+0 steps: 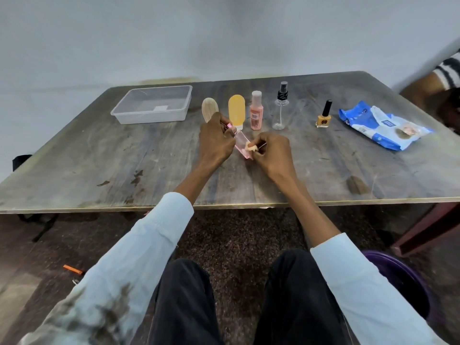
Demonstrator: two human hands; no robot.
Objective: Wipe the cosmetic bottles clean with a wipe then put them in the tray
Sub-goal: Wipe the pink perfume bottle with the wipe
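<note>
My left hand (215, 140) grips the cap end of a flat pink bottle (241, 143), held tilted just above the table. My right hand (270, 151) pinches a small crumpled wipe (251, 147) against the bottle's lower side. Behind my hands stand a beige oval bottle (209, 111), a yellow tube (236, 110), a peach-pink bottle (256, 111), a clear spray bottle (281, 108) and a yellow nail polish (324, 116). The clear plastic tray (139, 118) sits at the back left with no bottles in it.
A blue and white wipes packet (380, 124) lies at the right of the wooden table (99, 165). Another person's arm in a striped sleeve (448, 70) shows at the far right. A purple bin (403, 277) stands on the floor by my right knee.
</note>
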